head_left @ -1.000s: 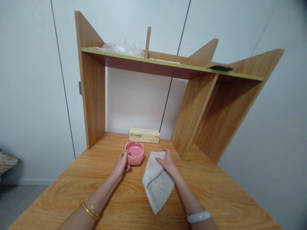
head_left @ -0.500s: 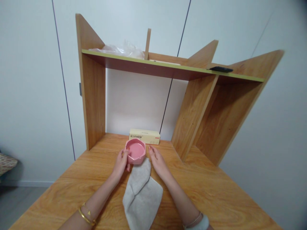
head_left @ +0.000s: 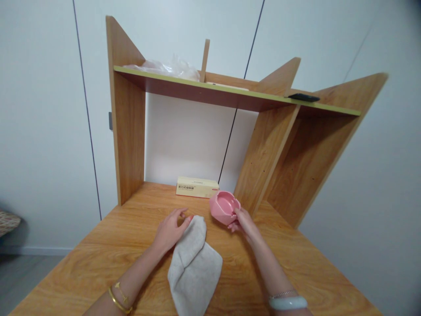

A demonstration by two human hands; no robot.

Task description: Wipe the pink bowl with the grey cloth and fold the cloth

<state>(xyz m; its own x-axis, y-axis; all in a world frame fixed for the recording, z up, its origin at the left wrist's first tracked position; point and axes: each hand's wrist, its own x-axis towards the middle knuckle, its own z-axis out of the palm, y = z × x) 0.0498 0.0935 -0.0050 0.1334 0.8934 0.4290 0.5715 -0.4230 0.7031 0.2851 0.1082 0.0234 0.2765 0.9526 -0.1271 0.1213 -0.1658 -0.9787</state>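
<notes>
A pink ceramic bowl with a notched rim (head_left: 224, 207) is tilted just above the wooden desk (head_left: 289, 259), gripped from below by my right hand (head_left: 245, 222). A grey cloth (head_left: 194, 267) lies crumpled on the desk in front of me. My left hand (head_left: 171, 228) rests on the cloth's far left corner, fingers curled onto the fabric. A gold bangle circles my left wrist and a pale jade bangle my right.
A long cream box (head_left: 197, 187) lies at the back of the desk under the wooden shelf (head_left: 230, 92). Clear plastic wrap (head_left: 167, 68) and a dark flat object (head_left: 303, 97) sit on top of the shelf. An upright wooden divider (head_left: 263, 153) stands right of the bowl.
The pink bowl passed from my left hand to my right and moved right, off the desk. My left hand dropped onto the cloth, which had slid left toward me earlier.
</notes>
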